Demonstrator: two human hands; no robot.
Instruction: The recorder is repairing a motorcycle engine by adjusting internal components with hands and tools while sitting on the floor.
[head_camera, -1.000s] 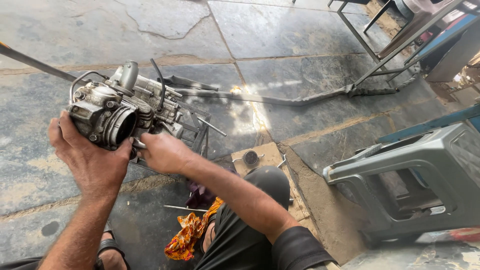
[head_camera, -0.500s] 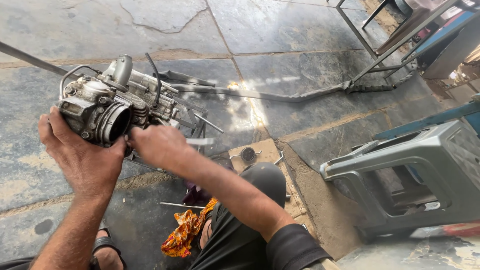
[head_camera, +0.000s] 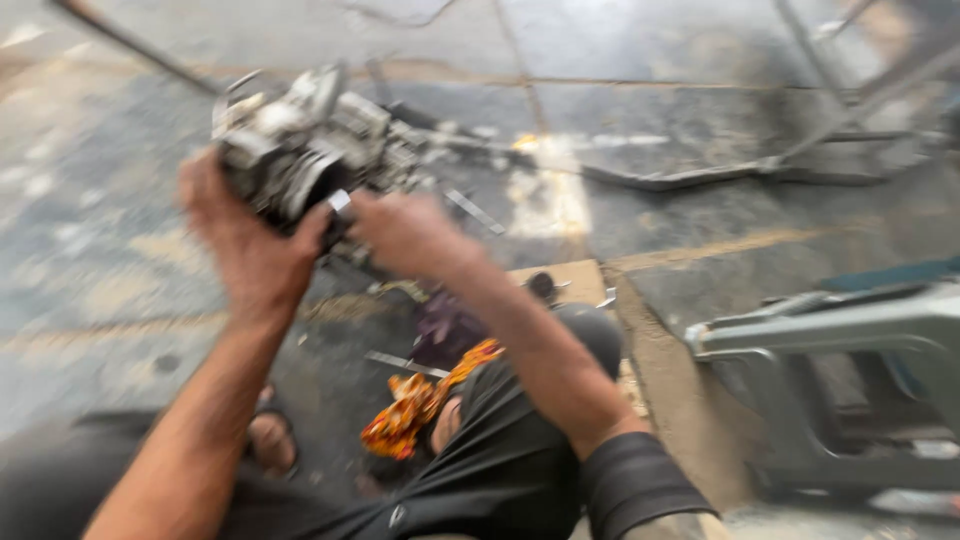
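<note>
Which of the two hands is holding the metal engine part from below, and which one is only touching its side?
The left hand grips the metal engine part from below, palm around it. The right hand only touches its right side near the bottom.

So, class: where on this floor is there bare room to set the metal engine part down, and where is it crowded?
Bare floor lies left of the left hand, and more beyond the engine part, between it and the metal frame. It is crowded below the right hand: orange rag, small tools, grey plastic stool.
</note>
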